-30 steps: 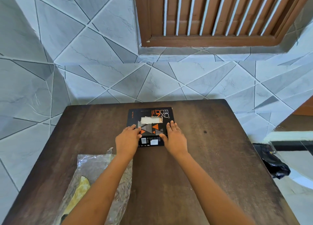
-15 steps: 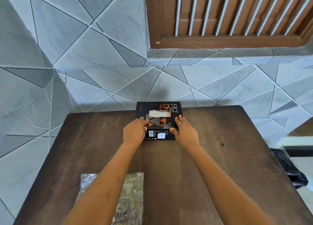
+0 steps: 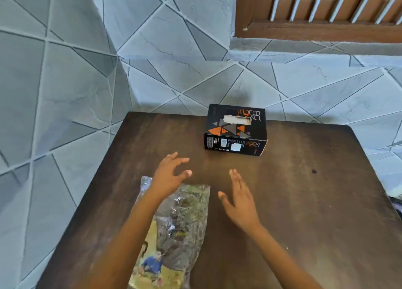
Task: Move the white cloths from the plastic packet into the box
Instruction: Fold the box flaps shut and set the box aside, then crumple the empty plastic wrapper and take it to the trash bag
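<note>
Black box (image 3: 236, 130) sits apart; both hands' fingers spread, empty: left hand (image 3: 168, 175) above packet (image 3: 174, 234), right hand (image 3: 240, 198) beside.

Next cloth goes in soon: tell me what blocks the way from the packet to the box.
Nothing visible does. Bare table lies between the packet and the box. Only the left hand and right hand hover there, both open and empty. The box's top slot is uncovered.

**Tiled corner, dark tabletop**

I see a dark brown wooden tabletop (image 3: 304, 201) pushed into a corner of walls (image 3: 65, 81) covered in pale grey tiles cut with slanting lines. At upper right sits a brown wooden window frame (image 3: 315, 30) with white bars. Daylight is soft and even.
</note>
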Available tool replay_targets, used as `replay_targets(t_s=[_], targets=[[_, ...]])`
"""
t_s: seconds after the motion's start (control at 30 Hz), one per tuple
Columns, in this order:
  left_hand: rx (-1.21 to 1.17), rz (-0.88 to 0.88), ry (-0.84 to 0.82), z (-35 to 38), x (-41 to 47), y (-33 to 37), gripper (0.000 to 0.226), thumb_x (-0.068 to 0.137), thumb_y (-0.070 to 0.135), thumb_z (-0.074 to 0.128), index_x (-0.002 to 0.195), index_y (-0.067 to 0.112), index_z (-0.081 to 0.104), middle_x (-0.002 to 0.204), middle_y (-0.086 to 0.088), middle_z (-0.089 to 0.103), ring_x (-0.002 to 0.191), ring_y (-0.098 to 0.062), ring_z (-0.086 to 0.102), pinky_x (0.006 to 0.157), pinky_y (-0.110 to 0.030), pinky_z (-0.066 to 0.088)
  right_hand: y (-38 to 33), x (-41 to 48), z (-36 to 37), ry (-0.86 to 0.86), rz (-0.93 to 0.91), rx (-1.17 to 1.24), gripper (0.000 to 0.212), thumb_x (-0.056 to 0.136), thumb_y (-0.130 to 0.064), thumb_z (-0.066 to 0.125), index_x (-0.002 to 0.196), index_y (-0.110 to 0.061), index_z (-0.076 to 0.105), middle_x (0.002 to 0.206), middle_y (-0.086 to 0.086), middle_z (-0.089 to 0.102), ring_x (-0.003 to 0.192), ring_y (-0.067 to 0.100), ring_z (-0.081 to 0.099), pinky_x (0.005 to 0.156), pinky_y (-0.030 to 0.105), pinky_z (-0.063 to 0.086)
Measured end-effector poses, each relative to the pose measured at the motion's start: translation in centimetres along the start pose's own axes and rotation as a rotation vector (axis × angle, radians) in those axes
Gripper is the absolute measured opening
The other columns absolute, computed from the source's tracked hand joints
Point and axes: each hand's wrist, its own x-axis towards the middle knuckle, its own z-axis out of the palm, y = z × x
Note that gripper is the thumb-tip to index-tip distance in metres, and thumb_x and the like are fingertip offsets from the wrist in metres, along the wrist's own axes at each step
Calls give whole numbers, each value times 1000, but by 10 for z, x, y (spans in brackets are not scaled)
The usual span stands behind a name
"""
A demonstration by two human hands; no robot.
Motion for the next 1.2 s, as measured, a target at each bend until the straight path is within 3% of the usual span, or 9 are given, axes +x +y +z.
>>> replay_targets(t_s=[0.17,0.33,0.43,0.6,0.7,0.83,0.97,1.07,1.2], targets=[[264,-278,100,-14,-88,-66,64,74,53,56,129,22,51,139,-7,48,128,-28,42,105,-44,37,-28,-29,48,-159,18,116,80,88,-39,54,147,-8,11,155,11,16,144,24,15,116,34,18],[246,-485,-81,2,-140,-100,83,75,45,66,142,21,25,141,-9,42,125,-29,46,96,-34,43,-36,-25,63,-275,24,-7,73,88,-27,57,144,-4,18,152,13,23,139,29,24,113,33,23],[362,-521,-150,17,-142,-113,96,68,44,71,144,21,18,137,-15,45,119,-31,52,97,-40,46,-35,-24,64,-303,23,-32,64,85,-18,59,140,-3,31,145,13,35,132,29,35,109,31,29],[320,-409,-19,33,-137,-121,74,76,24,63,141,22,28,118,-16,59,101,-30,61,85,-41,53,-38,-35,64,-314,39,45,61,83,-14,62,138,-5,38,140,11,40,120,25,48,104,30,39],[295,-339,0,31,-133,-114,57,80,19,61,134,21,43,116,-9,64,102,-25,62,83,-30,51,-44,-42,66,-347,79,190,56,82,-12,64,134,-8,45,129,9,51,98,16,56,86,22,45],[-400,-306,-50,30,-124,-86,45,82,-10,52,123,10,55,87,-8,59,67,-15,59,61,-25,49,-55,-45,64,-343,74,391,46,82,-8,66,126,-11,54,112,-2,57,87,9,54,73,14,41],[-918,-251,-135,17,-116,-53,29,91,1,47,110,21,57,97,-7,65,82,-19,64,72,-24,57,-58,-39,49,-246,32,509,35,76,-3,69,110,-9,63,97,0,63,86,13,58,77,24,47],[-938,-187,-165,11,-108,-33,33,91,21,56,124,26,52,113,-6,66,98,-24,67,83,-31,57,-64,-38,31,-196,-65,542,27,74,-5,71,98,-17,64,94,0,65,85,12,61,78,28,48],[-789,-145,7,13,-96,-12,21,87,12,61,101,26,62,94,-7,70,78,-18,65,62,-28,50,-74,-45,12,-182,-172,568,22,78,-24,59,88,-44,62,89,-13,68,85,2,64,79,23,52]])
